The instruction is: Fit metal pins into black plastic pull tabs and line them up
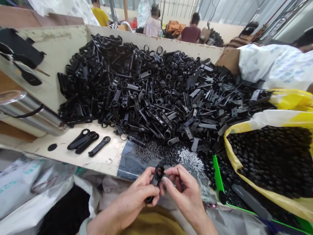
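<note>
My left hand [143, 189] is closed around a black plastic handle part [156, 179] with a ring at its upper end. My right hand [182, 186] pinches at that ring; whatever small piece its fingertips hold is too small to make out. Just beyond my hands lie little piles of dark screws [148, 151], small black pieces [170, 155] and silver pins [192, 160] on a dark sheet [129, 160]. Several similar handle parts [99, 146] rest on the bare board to the left.
A large heap of black plastic parts [146, 91] fills the wooden bin [202, 49]. On the right are a yellow-edged sack [231, 153] of round black pieces and a green tray [218, 176]. A steel flask [31, 111] lies left. Several people sit beyond the bin.
</note>
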A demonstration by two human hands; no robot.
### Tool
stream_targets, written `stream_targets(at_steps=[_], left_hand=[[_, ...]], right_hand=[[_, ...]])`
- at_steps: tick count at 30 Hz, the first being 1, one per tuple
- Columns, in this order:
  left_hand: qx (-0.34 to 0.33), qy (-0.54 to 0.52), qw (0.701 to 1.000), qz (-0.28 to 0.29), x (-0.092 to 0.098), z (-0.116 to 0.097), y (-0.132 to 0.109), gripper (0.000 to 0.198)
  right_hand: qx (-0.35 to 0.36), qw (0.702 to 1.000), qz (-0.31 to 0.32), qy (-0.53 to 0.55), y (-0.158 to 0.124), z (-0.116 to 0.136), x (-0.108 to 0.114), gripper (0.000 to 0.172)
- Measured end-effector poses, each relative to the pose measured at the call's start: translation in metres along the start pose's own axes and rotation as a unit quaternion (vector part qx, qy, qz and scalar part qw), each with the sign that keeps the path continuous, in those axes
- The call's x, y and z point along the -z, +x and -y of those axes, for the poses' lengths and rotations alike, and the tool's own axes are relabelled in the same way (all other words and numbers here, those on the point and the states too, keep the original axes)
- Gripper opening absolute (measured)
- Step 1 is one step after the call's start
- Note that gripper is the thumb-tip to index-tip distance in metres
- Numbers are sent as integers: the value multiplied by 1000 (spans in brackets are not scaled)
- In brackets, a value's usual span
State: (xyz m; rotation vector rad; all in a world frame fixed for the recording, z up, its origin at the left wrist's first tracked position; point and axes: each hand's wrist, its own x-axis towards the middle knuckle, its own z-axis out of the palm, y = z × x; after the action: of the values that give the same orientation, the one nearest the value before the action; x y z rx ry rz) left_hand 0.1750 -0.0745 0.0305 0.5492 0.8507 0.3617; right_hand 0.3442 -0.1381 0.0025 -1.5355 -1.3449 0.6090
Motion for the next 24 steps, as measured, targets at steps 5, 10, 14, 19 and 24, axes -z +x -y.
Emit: stream_targets(at_steps=[5,10,14,19,24], left_hand=[[-28,36,997,-58,5,1,-4,45],[-40,87,990,-99,7,2,-7,52],[-62,121,989,-50,5,4,-7,36],[-110,156,981,-44,5,8,-2,15],[-136,246,959,-27,9,11,1,14]], right_hand=[[47,998,42,-12,2,1,-7,9],[51,998,36,-26,5,2,-10,7],[56,998,25,-31,4,4,-10,7],[57,998,6,-32,1,6,-13,7],[24,999,5,-20,-2,3,-16,5]])
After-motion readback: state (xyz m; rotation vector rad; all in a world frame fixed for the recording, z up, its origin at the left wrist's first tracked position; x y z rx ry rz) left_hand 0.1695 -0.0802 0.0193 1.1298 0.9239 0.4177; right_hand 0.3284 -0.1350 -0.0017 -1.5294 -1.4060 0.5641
